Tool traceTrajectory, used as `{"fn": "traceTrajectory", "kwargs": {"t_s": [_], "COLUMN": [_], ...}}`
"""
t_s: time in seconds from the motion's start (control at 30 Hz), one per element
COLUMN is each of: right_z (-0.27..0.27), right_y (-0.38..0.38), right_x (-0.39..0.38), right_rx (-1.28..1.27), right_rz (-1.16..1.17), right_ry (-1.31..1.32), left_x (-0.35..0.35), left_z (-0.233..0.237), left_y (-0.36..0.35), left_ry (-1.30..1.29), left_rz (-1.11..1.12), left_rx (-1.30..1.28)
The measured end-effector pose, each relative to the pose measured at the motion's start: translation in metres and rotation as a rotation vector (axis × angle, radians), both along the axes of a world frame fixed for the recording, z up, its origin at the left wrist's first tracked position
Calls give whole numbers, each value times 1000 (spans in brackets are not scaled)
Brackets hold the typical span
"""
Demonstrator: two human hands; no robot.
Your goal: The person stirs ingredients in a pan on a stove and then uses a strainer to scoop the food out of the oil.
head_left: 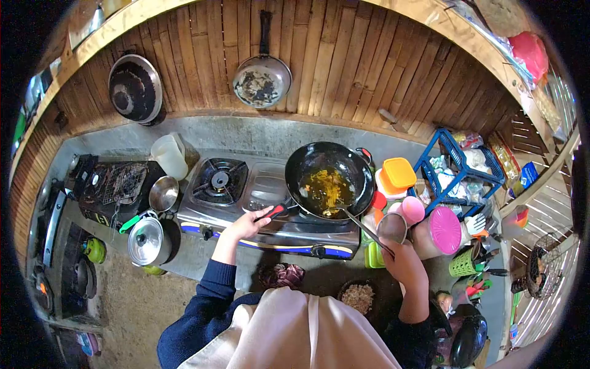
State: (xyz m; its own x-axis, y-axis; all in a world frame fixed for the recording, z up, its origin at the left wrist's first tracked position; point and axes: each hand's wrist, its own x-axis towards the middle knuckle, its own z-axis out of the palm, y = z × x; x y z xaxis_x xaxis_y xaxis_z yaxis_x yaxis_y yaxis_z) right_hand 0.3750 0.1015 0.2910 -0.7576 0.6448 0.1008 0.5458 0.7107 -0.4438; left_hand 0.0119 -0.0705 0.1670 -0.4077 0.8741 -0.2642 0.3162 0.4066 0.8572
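A black wok (301, 166) sits on the right burner of the gas stove (264, 229). Yellow-orange bits of food (330, 189) lie in oil at its bottom. My left hand (244, 225) is closed at the red-tipped wok handle (276, 211), on the wok's near left side. In my right hand (402, 261) is a long-handled metal utensil (362, 228), which slants over the wok's near rim with its head in the food. A greyish cup (392, 225) shows just beyond my right fingers.
Right of the wok stand an orange-lidded container (399, 173), a pink-lidded tub (444, 230) and a blue rack (452, 163). A lidded pot (147, 240) is left of the stove. Nearer me are a bowl of chopped food (357, 297) and a crumpled cloth (281, 275).
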Motion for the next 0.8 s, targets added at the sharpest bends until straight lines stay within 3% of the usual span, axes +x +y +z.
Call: {"fn": "traceTrajectory", "kwargs": {"t_s": [0.27, 0.57, 0.67, 0.8], "right_z": [-14, -63, -77, -104], "right_y": [7, 33, 34, 38], "right_x": [-39, -91, -108, -121], "right_rx": [-27, -24, -41, 17], "right_rz": [-59, 14, -88, -122], "right_ry": [-61, 259, 226, 371], "left_x": [-10, -13, -14, -21], "left_z": [-23, -20, -21, -37], "left_y": [-1, -2, 0, 3], "left_ry": [99, 83, 74, 57], "left_rz": [-88, -106, -114, -127], "left_rx": [131, 143, 128, 214]}}
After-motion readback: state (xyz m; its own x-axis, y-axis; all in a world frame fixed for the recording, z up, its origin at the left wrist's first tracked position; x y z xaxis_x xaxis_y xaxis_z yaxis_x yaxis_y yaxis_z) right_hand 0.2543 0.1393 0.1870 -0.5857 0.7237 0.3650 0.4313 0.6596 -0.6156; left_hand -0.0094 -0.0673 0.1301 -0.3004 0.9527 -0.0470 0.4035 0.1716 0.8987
